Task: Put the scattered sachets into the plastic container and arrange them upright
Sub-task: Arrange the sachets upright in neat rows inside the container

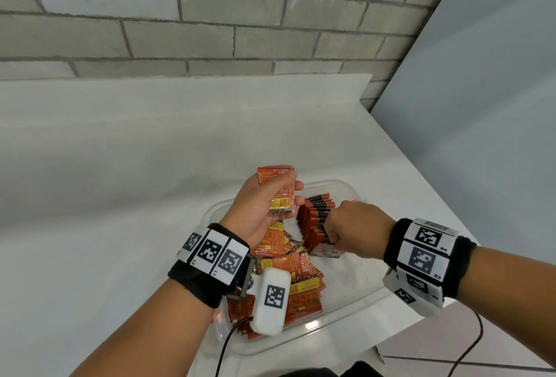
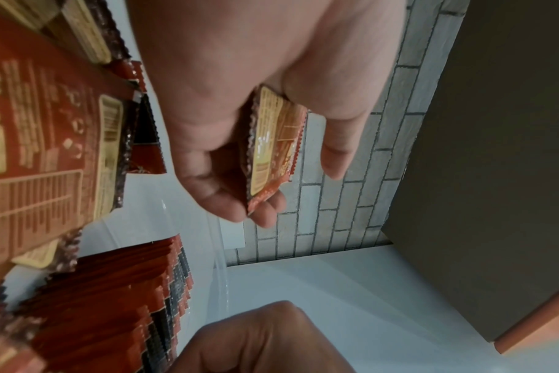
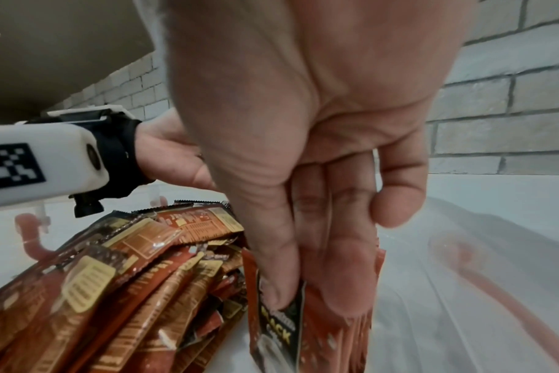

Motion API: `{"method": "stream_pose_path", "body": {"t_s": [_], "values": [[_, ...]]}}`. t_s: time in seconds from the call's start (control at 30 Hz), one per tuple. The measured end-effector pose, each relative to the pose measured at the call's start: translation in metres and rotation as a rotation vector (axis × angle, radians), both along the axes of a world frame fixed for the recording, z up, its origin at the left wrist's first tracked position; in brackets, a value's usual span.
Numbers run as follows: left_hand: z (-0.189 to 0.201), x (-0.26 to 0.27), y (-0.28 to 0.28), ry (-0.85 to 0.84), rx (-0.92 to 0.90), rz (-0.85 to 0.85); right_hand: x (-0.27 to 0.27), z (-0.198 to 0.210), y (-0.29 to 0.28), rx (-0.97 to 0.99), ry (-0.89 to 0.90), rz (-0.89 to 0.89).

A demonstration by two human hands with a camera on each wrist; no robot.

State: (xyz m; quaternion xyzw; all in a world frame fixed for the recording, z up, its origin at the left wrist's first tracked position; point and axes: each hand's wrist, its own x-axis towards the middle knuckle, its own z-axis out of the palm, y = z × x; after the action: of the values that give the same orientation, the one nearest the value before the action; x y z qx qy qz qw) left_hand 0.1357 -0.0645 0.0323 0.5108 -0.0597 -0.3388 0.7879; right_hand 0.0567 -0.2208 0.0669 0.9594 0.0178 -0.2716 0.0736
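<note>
A clear plastic container (image 1: 339,183) stands on the white table. Loose orange-red sachets (image 1: 296,274) lie in a heap in its near left part. At its far right, a row of upright sachets (image 1: 316,214) leans together. My left hand (image 1: 288,189) is raised over the container and grips a sachet (image 1: 281,196) between thumb and fingers; the left wrist view shows this sachet (image 2: 272,141) edge-on. My right hand (image 1: 334,234) reaches down onto the near end of the row. In the right wrist view the thumb and fingers (image 3: 335,290) pinch the front sachets (image 3: 281,333), marked "BLACK".
A grey brick wall (image 1: 180,31) rises behind the table (image 1: 120,166). The table's right edge (image 1: 436,196) runs diagonally close to the container, with tiled floor (image 1: 481,358) below. A black cable (image 1: 225,346) hangs from my left wrist unit (image 1: 270,301) over the heap.
</note>
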Motion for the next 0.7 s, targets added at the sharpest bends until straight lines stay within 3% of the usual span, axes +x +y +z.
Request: {"method": "stream_pose_path", "body": {"t_s": [0.43, 0.7], "values": [[0.0003, -0.0004, 0.0006, -0.003, -0.016, -0.007, -0.0027, 0.0059, 0.0036, -0.097, -0.065, 0.103], [0.0002, 0.0002, -0.001, 0.054, -0.024, 0.008, -0.0006, 0.0086, -0.0016, -0.026, -0.113, 0.03]]}}
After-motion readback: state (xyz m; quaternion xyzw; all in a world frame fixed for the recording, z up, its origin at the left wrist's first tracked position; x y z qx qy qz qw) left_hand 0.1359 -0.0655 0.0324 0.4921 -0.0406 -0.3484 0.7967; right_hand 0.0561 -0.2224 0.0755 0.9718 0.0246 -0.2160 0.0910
